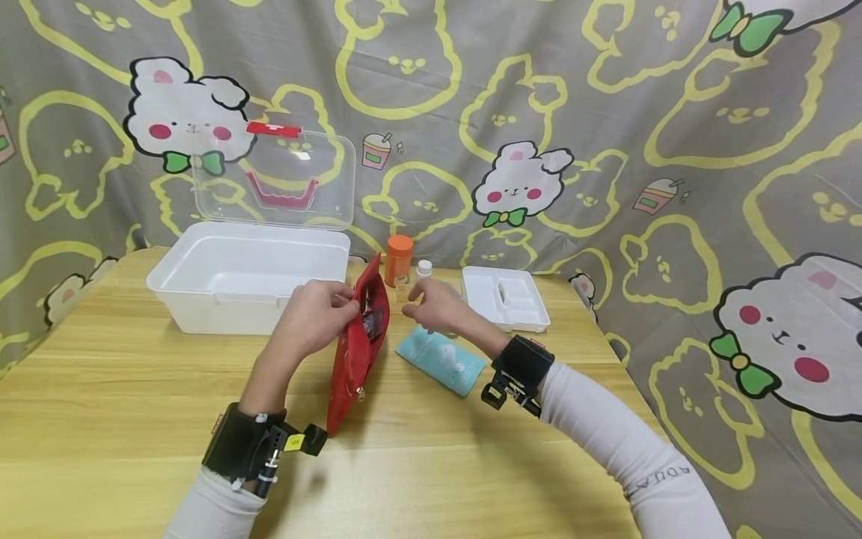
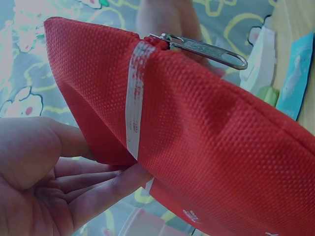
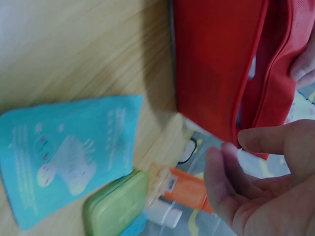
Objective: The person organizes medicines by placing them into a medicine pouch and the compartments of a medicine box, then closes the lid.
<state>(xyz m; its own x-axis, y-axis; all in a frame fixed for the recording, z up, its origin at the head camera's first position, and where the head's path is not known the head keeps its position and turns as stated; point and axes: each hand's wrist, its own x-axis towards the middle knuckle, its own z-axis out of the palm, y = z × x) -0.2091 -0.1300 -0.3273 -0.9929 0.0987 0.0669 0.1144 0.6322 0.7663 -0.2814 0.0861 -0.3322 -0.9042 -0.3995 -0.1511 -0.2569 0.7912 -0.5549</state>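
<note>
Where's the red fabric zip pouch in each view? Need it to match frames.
Head: red fabric zip pouch centre, upright on the wooden table, held by the left hand.
Left wrist: fills the right of the frame, zip pull on top.
Right wrist: top right, mouth open.
Shared landmark: light blue flat packet.

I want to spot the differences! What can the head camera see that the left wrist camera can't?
Only the head view shows the white box with its clear lid raised, the white tray, the right hand, the orange bottle and the wooden table.

Only the left wrist view shows the metal zipper pull up close, and a white stripe on the cloth.

Both show the red pouch held by the left hand, and the blue packet.
</note>
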